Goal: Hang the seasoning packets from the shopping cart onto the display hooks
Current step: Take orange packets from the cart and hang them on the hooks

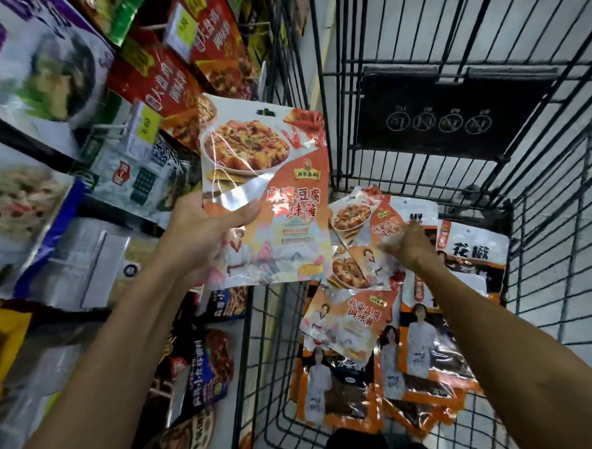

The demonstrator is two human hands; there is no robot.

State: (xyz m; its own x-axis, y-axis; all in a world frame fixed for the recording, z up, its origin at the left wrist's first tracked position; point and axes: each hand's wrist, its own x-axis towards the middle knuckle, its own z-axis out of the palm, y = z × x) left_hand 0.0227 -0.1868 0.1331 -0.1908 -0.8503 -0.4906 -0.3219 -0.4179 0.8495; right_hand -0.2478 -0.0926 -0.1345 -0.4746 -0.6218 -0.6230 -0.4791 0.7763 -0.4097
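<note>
My left hand (201,234) holds an orange seasoning packet (273,178) upright by its lower left side, thumb across the front; the packet shows a tofu dish and has a hang hole at its top edge. It hangs in the air between the display and the cart. My right hand (409,244) reaches down into the black wire shopping cart (346,155) and pinches another orange packet (365,235) on top of the pile. Several more orange packets (341,320) lie below. Display hooks (117,129) with yellow price tags stick out at the left, among hanging packets.
The display at the left is crowded with hanging packets, red (169,84), white (37,72) and dark blue (205,365). The cart's black child-seat flap (452,118) stands at its far end. Packets with white panels (473,251) lie at the cart's right side.
</note>
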